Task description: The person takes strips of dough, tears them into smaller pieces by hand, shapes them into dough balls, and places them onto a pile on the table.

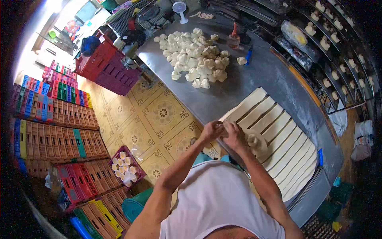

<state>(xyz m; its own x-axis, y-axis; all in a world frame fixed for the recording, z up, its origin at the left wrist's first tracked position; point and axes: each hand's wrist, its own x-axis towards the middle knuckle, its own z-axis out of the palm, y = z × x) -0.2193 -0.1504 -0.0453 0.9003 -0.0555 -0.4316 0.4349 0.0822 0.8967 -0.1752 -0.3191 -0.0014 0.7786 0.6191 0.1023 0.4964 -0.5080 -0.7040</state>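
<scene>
We're hand-shaping, apparently: left hand (212,130) and right hand (234,136) close together mid-frame, fingers bunched, we can't tell on what; dough strips (281,142) lie centre-right. Next likely calls for careful fingertip work.

At the far end of the metal surface (260,73) there stands a small white fan (180,8). Nearer, also on this surface, is a clear bottle (234,41) with a red nozzle, and close to it lies a blue tool (249,55), whose kind I cannot tell. To the right, a dark rack (332,49) has many levels. On the left, brown crates (55,137) are piled beside the patterned yellow floor (159,113). On this floor is one purple crate (141,174), which contains white cylindrical items (121,161). Just beside it is a teal container (135,207). Farther away, red and purple crates (115,69) form another stack.
</scene>
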